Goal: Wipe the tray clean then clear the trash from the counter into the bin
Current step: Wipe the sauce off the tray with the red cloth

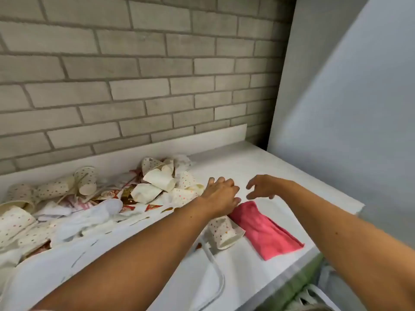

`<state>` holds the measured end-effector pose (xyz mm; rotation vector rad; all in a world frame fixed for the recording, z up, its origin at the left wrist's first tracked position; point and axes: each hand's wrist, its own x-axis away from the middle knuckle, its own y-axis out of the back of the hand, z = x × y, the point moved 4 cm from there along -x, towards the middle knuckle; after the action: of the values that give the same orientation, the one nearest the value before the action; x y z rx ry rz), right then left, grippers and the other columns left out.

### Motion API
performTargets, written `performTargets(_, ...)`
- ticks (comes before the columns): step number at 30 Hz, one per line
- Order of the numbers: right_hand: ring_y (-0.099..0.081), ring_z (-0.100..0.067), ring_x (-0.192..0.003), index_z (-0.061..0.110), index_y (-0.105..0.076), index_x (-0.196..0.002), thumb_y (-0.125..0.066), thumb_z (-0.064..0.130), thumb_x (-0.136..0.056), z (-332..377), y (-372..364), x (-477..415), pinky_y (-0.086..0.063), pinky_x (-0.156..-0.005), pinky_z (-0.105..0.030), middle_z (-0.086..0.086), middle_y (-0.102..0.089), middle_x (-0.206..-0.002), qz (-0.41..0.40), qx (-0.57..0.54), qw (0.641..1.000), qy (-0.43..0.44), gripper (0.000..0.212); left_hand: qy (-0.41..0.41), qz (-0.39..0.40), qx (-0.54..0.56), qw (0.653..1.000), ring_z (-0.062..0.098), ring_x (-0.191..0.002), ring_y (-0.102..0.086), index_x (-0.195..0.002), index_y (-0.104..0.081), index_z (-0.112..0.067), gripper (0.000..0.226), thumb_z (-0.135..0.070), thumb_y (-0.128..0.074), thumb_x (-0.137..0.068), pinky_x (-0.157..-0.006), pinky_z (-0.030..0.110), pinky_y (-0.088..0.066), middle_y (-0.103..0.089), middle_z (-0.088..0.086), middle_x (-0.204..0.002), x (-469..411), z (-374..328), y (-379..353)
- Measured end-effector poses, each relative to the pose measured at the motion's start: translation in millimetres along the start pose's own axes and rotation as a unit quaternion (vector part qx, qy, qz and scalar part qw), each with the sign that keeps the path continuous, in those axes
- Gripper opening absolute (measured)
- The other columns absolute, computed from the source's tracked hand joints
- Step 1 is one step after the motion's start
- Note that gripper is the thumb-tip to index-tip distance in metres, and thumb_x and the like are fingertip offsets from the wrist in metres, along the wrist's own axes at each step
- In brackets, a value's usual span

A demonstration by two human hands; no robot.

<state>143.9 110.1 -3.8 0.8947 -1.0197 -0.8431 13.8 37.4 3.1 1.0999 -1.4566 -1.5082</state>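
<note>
Two bare arms reach over the table (247,162), the left one above the white tray (221,279), left hand (221,194) with fingers bent at the pink cloth (267,230), grip unclear, right hand (263,187) with fingers loose and empty, spotty cups (157,182) piled left.

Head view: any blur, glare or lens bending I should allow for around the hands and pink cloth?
Head view: soft overall, left hand and right hand slightly smeared; head view's wide lens bows the brick wall courses and counter edge; lighting even, no glare; pink cloth reads clearly.
</note>
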Motion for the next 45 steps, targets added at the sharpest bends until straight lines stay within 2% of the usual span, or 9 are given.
performTargets(5,-0.049,-0.024,-0.122,0.020,-0.035,-0.143,-0.069,0.035,-0.082,-14,-36,18,-0.043,-0.078,-0.027,-0.006,-0.043,-0.138,0.063,0.047,0.997,0.001,0.071,0.003,0.074,-0.032,0.997,0.028,-0.127,-0.036,-0.130,-0.049,-0.014,0.042,-0.035,-0.033,-0.098,-0.107,0.047,-0.021,-0.046,0.009,-0.136,-12,-14,-28)
performTargets(11,-0.059,-0.024,-0.101,0.027,-0.049,-0.123,-0.078,0.038,-0.065,-25,-60,14,-0.051,-0.091,-0.043,0.000,-0.061,-0.113,0.051,0.035,0.998,0.009,0.066,0.016,0.088,-0.017,0.996,0.027,-0.123,-0.039,-0.126,-0.053,-0.015,0.039,-0.031,-0.033,-0.097,-0.105,0.044,-0.024,-0.049,0.007,-0.130,-20,-15,-43)
performTargets(17,-0.054,-0.021,-0.099,0.018,-0.049,-0.122,-0.059,0.009,-0.077,-22,-63,9,-0.047,-0.079,-0.030,-0.002,-0.059,-0.114,0.039,-0.031,0.999,0.021,0.047,0.011,0.018,0.016,1.000,0.026,-0.116,-0.044,-0.122,-0.057,-0.013,0.036,-0.029,-0.036,-0.097,-0.099,0.039,-0.028,-0.054,0.006,-0.124,-21,-14,-37)
performTargets(22,-0.054,-0.026,-0.110,0.016,-0.054,-0.121,-0.047,0.014,-0.085,-13,-41,2,-0.042,-0.079,-0.030,-0.008,-0.057,-0.121,-0.027,0.042,0.999,-0.002,0.037,0.008,-0.101,0.036,0.994,0.022,-0.113,-0.048,-0.122,-0.057,-0.015,0.033,-0.025,-0.040,-0.096,-0.096,0.036,-0.031,-0.056,0.003,-0.122,-7,0,-18)
performTargets(25,-0.055,-0.026,-0.100,0.016,-0.056,-0.117,-0.041,0.016,-0.087,4,-11,3,-0.041,-0.077,-0.030,-0.009,-0.061,-0.116,-0.124,0.025,0.992,-0.008,0.033,0.033,-0.159,0.071,0.984,0.024,-0.100,-0.055,-0.108,-0.062,-0.010,0.027,-0.020,-0.041,-0.094,-0.087,0.034,-0.041,-0.061,0.006,-0.106,11,19,-4)
performTargets(32,-0.055,-0.030,-0.097,0.010,-0.056,-0.117,-0.047,0.005,-0.084,97,22,22,-0.043,-0.077,-0.032,-0.016,-0.060,-0.116,-0.173,-0.124,0.970,0.115,0.035,0.202,-0.224,0.058,0.952,0.025,-0.081,-0.058,-0.086,-0.063,-0.012,0.028,-0.031,-0.043,-0.094,-0.060,0.028,-0.033,-0.065,0.005,-0.081,95,94,29)
performTargets(37,-0.054,-0.026,-0.090,0.028,-0.051,-0.121,-0.045,0.008,-0.085,180,-9,48,-0.045,-0.071,-0.028,-0.008,-0.054,-0.109,-0.068,-0.225,0.944,0.230,0.041,0.359,-0.195,0.047,0.911,0.026,-0.087,-0.060,-0.092,-0.066,-0.017,0.031,-0.036,-0.041,-0.095,-0.063,0.029,-0.037,-0.067,0.005,-0.086,186,161,31)
performTargets(40,-0.057,-0.024,-0.090,0.026,-0.062,-0.102,-0.044,0.003,-0.081,214,-31,52,-0.049,-0.074,-0.031,-0.006,-0.060,-0.108,-0.024,-0.247,0.935,0.254,0.036,0.441,-0.193,0.073,0.873,0.028,-0.090,-0.060,-0.101,-0.067,-0.017,0.029,-0.032,-0.043,-0.095,-0.067,0.030,-0.041,-0.068,0.008,-0.092,239,189,27)
performTargets(45,-0.057,-0.022,-0.088,0.019,-0.065,-0.102,-0.052,0.015,-0.086,249,-69,40,-0.044,-0.071,-0.027,-0.008,-0.064,-0.110,0.018,-0.210,0.948,0.240,0.021,0.549,-0.212,0.115,0.800,0.031,-0.093,-0.060,-0.101,-0.066,-0.006,0.028,-0.022,-0.044,-0.095,-0.076,0.033,-0.046,-0.066,0.015,-0.102,329,225,2)
